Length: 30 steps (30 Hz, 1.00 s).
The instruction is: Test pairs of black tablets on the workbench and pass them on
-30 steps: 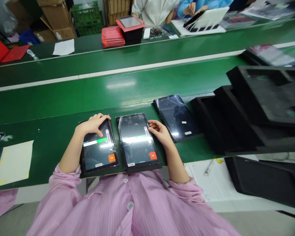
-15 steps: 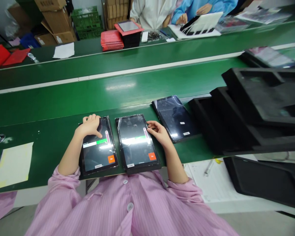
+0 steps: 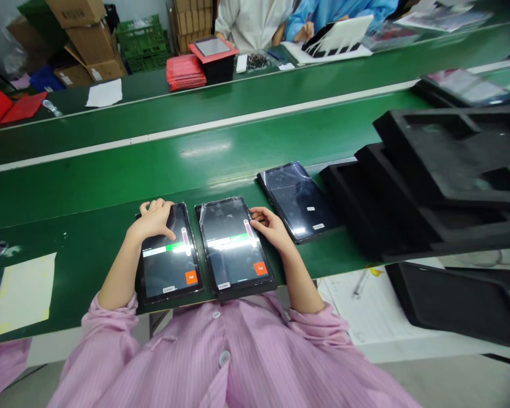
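Observation:
Two lit tablets lie side by side at the front edge of the bench. On the left tablet [image 3: 164,277], my left hand [image 3: 153,220] rests across the upper left corner, fingers spread and thumb stretched over the screen. The middle tablet [image 3: 229,263] sits on a dark base or case. My right hand [image 3: 268,225] has its bent fingers and thumb at that tablet's upper right edge. Both screens show a green and white bar, a pink slider and an orange "Fail" box. Farther right lies a third tablet [image 3: 295,198] with a dark screen and small white labels.
Black foam trays [image 3: 442,198] are stacked to the right. A black case [image 3: 454,303] and papers [image 3: 348,309] lie below them. At left is a yellowish sheet [image 3: 23,294]. Beyond the green belt [image 3: 153,158], co-workers sit near red pouches [image 3: 186,72] and a white stand [image 3: 344,37].
The camera view has shifted slightly. Both hands stay at the same places on the two lit tablets, with no clear movement of the tablets.

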Tool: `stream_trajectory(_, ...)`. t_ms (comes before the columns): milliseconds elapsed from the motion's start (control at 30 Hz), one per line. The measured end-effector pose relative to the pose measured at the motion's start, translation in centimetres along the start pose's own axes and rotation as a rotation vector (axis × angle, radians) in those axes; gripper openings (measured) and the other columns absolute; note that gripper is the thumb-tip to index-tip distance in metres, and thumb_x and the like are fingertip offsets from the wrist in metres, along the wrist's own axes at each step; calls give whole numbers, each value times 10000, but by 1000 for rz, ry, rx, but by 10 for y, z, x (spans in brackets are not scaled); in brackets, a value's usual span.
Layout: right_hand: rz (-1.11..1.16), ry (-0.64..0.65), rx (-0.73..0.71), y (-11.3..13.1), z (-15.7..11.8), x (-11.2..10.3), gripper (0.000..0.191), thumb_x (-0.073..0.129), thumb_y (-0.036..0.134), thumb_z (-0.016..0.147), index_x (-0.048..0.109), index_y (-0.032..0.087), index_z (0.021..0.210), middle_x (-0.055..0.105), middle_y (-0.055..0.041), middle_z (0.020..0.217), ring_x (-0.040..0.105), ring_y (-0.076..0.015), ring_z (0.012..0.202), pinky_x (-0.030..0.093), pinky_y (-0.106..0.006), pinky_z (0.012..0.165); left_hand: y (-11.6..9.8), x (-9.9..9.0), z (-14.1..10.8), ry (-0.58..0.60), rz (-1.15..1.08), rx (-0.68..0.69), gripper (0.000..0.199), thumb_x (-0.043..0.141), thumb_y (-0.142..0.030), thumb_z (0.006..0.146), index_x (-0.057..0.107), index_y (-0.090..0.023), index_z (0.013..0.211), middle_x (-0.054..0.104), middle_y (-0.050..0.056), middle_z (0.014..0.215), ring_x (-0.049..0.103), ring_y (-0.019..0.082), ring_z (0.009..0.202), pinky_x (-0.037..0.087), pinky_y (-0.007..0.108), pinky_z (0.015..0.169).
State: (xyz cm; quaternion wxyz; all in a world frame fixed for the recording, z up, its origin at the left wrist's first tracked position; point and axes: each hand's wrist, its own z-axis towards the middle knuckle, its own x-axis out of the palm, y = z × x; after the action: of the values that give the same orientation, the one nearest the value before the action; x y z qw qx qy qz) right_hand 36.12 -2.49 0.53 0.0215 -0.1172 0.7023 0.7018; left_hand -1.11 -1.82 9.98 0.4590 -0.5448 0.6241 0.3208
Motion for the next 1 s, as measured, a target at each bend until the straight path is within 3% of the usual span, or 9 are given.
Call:
stream_trajectory(167,-5,0,1,0,0,0,355,731,362,749,669,220,1069,611,-26,879,580,-178,776,485,-300,664,4,7,11,3,-68,44,1058,857,-552,507,431,-227,1420,449,170,1335,395,394,1328,225,528,1110)
stream_trajectory(300,-4,4,-2,0,0,0,356,733,366,748,668,220,1067,609,-25,874,579,-177,773,484,-299,660,7,13,11,-20,-89,47,1062,858,-568,506,436,-245,1426,454,170,1336,404,404,1334,160,597,1137)
stream_trajectory(467,-10,0,-8,-1,0,0,364,733,374,747,667,221,1071,611,-26,876,577,-178,774,484,-301,661,34,10,10,-97,-206,11,1003,816,-617,584,447,-246,1440,494,182,1377,435,428,1335,120,672,1140)
stream_trajectory(533,-6,0,-11,-1,0,0,366,730,377,747,665,222,1071,612,-26,875,575,-179,769,482,-302,658,53,10,12,-211,-345,3,863,760,-629,666,505,-235,1391,543,165,1356,504,392,1285,257,620,1124)
stream_trajectory(633,8,3,-14,-2,0,0,360,723,376,747,662,219,1065,611,-25,876,577,-179,770,479,-306,667,81,23,13,-521,-621,1,542,594,-595,849,621,-202,1221,653,120,1226,619,293,1141,452,457,1014)
stream_trajectory(733,11,5,-16,-1,-1,1,357,717,373,751,661,221,1069,613,-24,873,582,-181,775,482,-310,675,101,50,7,-830,-826,-89,467,457,-563,942,668,-161,1049,710,103,1025,671,229,978,505,366,911)
stream_trajectory(800,5,3,-13,0,-1,0,359,716,371,753,660,220,1075,614,-24,875,586,-182,776,482,-310,675,108,68,-1,-920,-908,-155,495,427,-576,949,669,-147,1003,711,99,945,678,207,884,513,329,825)
stream_trajectory(900,-2,5,-10,1,-1,0,355,713,372,756,658,219,1072,614,-27,878,592,-184,780,482,-310,676,113,81,-16,-874,-968,-162,549,374,-600,959,661,-147,1079,715,122,1045,668,198,858,484,303,736)
stream_trajectory(1000,-2,15,-9,2,0,1,354,714,372,751,656,217,1065,610,-25,874,593,-182,777,483,-310,679,112,80,-25,-692,-928,-102,559,383,-608,950,654,-176,1179,703,110,1141,639,198,871,459,307,743)
